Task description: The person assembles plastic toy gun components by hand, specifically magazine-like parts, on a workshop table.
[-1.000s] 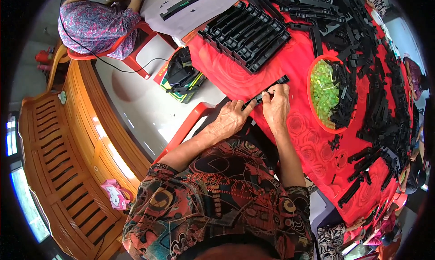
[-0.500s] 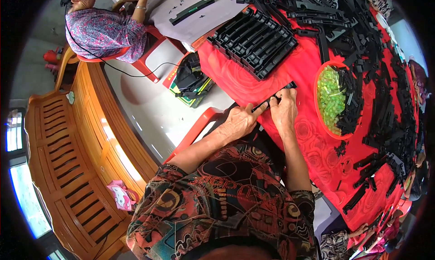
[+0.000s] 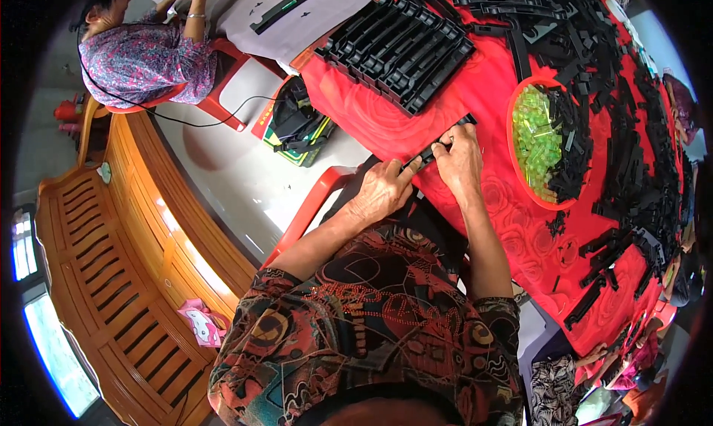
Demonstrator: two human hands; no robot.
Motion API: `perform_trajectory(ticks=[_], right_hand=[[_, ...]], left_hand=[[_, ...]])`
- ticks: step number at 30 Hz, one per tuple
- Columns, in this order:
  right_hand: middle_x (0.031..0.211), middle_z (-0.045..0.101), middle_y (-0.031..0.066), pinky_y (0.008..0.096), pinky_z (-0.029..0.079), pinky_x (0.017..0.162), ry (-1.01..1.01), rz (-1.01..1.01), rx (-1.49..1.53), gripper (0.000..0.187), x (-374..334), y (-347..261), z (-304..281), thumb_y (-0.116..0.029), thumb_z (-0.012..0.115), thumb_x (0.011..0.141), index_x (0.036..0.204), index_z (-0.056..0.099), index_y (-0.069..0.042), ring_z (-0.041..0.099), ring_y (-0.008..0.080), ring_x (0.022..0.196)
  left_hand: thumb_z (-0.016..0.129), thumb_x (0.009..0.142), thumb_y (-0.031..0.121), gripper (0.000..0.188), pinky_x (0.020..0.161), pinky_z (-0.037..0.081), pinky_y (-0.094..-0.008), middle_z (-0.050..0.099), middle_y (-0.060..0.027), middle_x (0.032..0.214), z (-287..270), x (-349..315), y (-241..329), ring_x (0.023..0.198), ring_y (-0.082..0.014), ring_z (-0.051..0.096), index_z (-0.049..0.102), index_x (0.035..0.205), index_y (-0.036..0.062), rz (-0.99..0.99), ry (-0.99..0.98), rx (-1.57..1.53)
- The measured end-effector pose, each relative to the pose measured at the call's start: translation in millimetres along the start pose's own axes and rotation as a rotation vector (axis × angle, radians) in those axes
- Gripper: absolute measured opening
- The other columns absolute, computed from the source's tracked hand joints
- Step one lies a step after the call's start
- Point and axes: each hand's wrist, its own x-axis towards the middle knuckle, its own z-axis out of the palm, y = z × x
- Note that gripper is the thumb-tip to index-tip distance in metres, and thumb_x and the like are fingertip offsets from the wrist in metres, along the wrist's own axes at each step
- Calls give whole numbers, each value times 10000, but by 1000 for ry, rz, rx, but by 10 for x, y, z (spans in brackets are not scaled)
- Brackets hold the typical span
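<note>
Between my two hands lies a long black plastic strip (image 3: pixel 426 157), slanting across the near edge of the red tablecloth (image 3: pixel 505 236). My left hand (image 3: pixel 382 190) grips its lower end, thumb and fingers closed on it. Farther up the strip, my right hand (image 3: pixel 459 158) curls over it with the fingers bent down; the strip's far end pokes out past them. Just beyond stands a neat stack of similar black plastic strips (image 3: pixel 397 51). To the right is a red-rimmed basin (image 3: pixel 512 140) with yellow-green clear pieces (image 3: pixel 536 136) and small black parts (image 3: pixel 573 147).
Loose black strips (image 3: pixel 631 158) heap along the table's right side. At the far left a person (image 3: pixel 141 58) sits by a pale cloth with another strip (image 3: pixel 288 7). A red chair (image 3: pixel 304 210), a bag on a box (image 3: pixel 297 121) and a wooden bench (image 3: pixel 111 270) stand left.
The whole view has shifted slightly. My hands have moved a little along the strip, the right fingers more curled over it. Both hands keep hold of it.
</note>
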Motion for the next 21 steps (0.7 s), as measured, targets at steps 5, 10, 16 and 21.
perform_trajectory(ticks=[5, 10, 16, 21], right_hand=[[824, 485, 108, 400, 435, 631, 7, 26, 45, 190, 6, 17, 10, -47, 679, 659, 730, 504, -25, 541, 292, 728], [876, 493, 120, 417, 461, 641, -1, -20, 61, 176, -3, 79, 35, -70, 661, 688, 775, 517, -18, 561, 306, 755], [720, 515, 75, 323, 410, 570, 68, -53, 384, 161, 22, 203, -29, -4, 665, 669, 702, 509, -24, 501, 181, 633], [674, 507, 32, 278, 390, 565, 16, -38, 455, 146, 3, 142, -110, 6, 650, 689, 715, 509, -22, 452, 130, 591]], left_hand=[[621, 688, 100, 407, 573, 458, -375, 475, -121, 721, 35, -9, -16, 637, -278, 536, 555, 1082, 21, 1, 19, -46], [607, 691, 91, 367, 566, 455, -357, 469, -119, 700, 22, -16, -37, 612, -267, 535, 567, 1044, 1, 27, 36, -34], [606, 698, 91, 363, 568, 463, -366, 469, -120, 711, -14, -3, -44, 640, -276, 548, 565, 1049, 11, -70, -38, -157], [617, 721, 50, 350, 562, 445, -383, 469, -122, 717, 33, -49, -152, 639, -294, 534, 572, 1067, 39, -88, -15, -343]])
